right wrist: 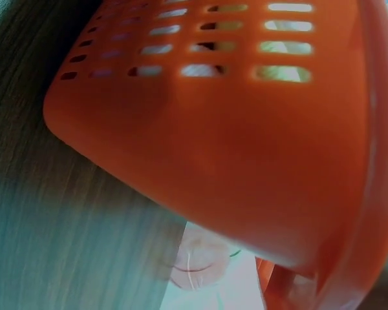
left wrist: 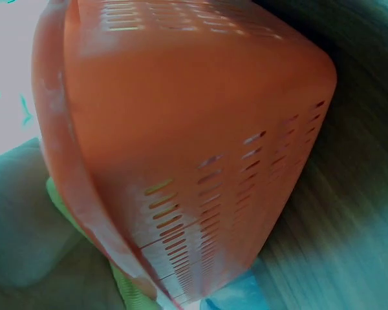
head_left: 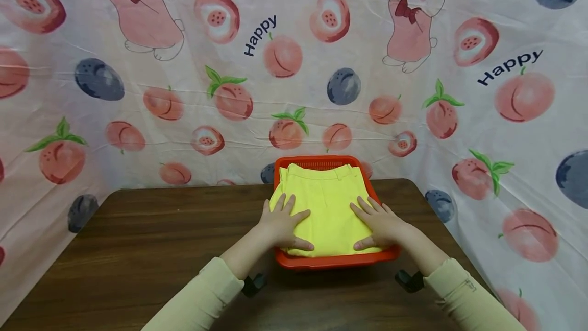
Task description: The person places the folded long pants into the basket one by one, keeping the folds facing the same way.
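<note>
A folded yellow garment with a waistband and belt loops, like trousers or shorts (head_left: pixel 326 208), lies in a red plastic basket (head_left: pixel 340 261) on the table. Spread fingers of my left hand (head_left: pixel 281 226) rest on the garment's left side. On its right side lies my right hand (head_left: pixel 378 223), fingers also spread and straight. The left wrist view shows the basket's slotted outer wall (left wrist: pixel 181 129) close up, with part of the hand at the lower left. In the right wrist view the slotted basket wall (right wrist: pixel 213 142) fills most of the picture. Whatever lies under the garment is hidden.
The basket stands near the far edge of a dark wooden table (head_left: pixel 151 249). Behind and at both sides hangs a white cloth (head_left: pixel 303 101) printed with peaches, blue fruit and rabbits. Dark wrist mounts (head_left: pixel 253 285) sit below both wrists.
</note>
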The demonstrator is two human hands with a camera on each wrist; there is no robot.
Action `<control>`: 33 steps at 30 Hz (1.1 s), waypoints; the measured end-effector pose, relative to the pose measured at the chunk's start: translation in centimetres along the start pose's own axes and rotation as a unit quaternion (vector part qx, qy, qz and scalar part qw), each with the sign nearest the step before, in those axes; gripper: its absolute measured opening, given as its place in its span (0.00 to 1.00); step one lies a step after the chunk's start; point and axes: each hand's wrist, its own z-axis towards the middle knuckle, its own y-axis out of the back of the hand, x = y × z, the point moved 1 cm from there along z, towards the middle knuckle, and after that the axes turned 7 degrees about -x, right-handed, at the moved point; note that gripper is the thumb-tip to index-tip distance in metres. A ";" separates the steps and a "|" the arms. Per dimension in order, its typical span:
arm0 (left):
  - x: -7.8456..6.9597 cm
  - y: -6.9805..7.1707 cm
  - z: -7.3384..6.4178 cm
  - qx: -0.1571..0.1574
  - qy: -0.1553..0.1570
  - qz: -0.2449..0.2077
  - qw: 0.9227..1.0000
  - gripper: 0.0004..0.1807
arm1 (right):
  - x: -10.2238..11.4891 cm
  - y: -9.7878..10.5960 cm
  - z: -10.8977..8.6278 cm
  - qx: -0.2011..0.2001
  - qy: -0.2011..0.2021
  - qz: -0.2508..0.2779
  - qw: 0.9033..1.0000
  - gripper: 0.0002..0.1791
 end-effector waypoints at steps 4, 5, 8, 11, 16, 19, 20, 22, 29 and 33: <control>0.0 0.2 -0.1 -0.012 -0.006 -0.008 1.000 0.50 | -0.2 0.0 0.1 -0.010 0.004 0.004 1.000 0.59; 0.1 0.2 0.0 -0.014 -0.007 -0.008 1.000 0.50 | -0.3 0.0 0.1 -0.014 0.004 0.005 1.000 0.58; 0.1 0.2 0.0 -0.017 -0.009 -0.010 1.000 0.48 | -0.3 -0.1 0.0 -0.028 0.006 0.006 1.000 0.57; 0.3 0.3 0.0 -0.019 -0.010 -0.014 1.000 0.46 | -0.3 -0.1 0.0 -0.042 0.009 -0.006 0.999 0.54; 0.9 0.4 0.0 -0.025 -0.016 -0.013 0.999 0.41 | -0.1 0.1 0.0 -0.060 0.011 -0.027 0.998 0.50; 1.4 0.8 -0.2 -0.028 -0.026 -0.019 0.999 0.38 | -0.2 0.3 0.0 -0.072 0.022 -0.032 0.997 0.45; 1.6 1.0 -0.2 -0.030 -0.030 -0.023 0.999 0.37 | -0.3 0.4 0.0 -0.077 0.028 -0.033 0.996 0.43; 1.9 1.5 -0.4 -0.037 -0.043 -0.030 0.998 0.35 | -0.6 0.7 0.0 -0.085 0.033 -0.031 0.995 0.39; 3.9 3.0 -1.4 -0.073 -0.057 -0.059 0.994 0.30 | -1.5 2.0 -0.6 -0.130 0.034 0.000 0.991 0.32; 6.0 3.8 -2.3 -0.112 -0.050 -0.066 0.990 0.30 | -2.2 2.5 -1.1 -0.177 0.033 -0.006 0.984 0.30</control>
